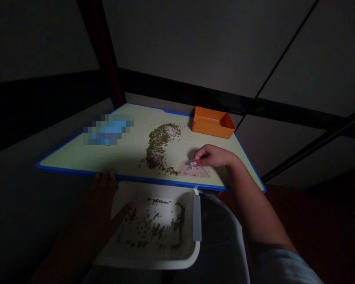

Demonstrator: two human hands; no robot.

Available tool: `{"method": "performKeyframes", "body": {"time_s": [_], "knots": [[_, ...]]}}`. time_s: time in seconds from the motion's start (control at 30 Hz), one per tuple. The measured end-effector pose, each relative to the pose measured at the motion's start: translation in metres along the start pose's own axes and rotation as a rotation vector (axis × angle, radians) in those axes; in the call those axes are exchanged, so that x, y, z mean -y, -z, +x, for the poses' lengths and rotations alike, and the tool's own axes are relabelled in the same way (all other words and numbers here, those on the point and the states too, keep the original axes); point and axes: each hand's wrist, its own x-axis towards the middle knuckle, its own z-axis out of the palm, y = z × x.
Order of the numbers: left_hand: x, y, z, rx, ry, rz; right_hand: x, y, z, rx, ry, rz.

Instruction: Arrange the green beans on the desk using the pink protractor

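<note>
My right hand (pixel 212 156) is closed in a pinch over a clear pink protractor (pixel 202 172), which lies low on the yellow-green tabletop. A small pink-and-white piece shows at the fingertips. To its left spreads a curved heap of small green beans (pixel 156 146), trailing down to the protractor's edge. My left hand (pixel 99 209), in deep shadow, grips the left side of a white plastic bin (pixel 192 256). Its thumb reaches over the inside, and the other fingertips touch the table's near edge. More green beans (pixel 159 230) lie scattered across the bin's bottom.
The small table (pixel 130 112) has a blue rim. An orange open box (pixel 210 124) stands at its far right corner. A blurred-out blue item (pixel 108 131) lies at the left. The bin sits below the near edge, over my lap. Dark panels rise behind.
</note>
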Motion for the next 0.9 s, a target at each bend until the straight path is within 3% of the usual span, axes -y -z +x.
{"method": "performKeyframes", "body": {"time_s": [0.2, 0.73, 0.9], "knots": [[-0.002, 0.001, 0.001, 0.021, 0.020, 0.003, 0.002, -0.004, 0.002, 0.029, 0.029, 0.018], [-0.002, 0.003, 0.001, 0.024, 0.040, -0.018, -0.001, 0.006, -0.004, -0.129, -0.091, -0.147], [0.000, -0.001, 0.000, -0.009, -0.003, 0.007, -0.002, -0.002, 0.005, -0.147, -0.014, -0.115]]}}
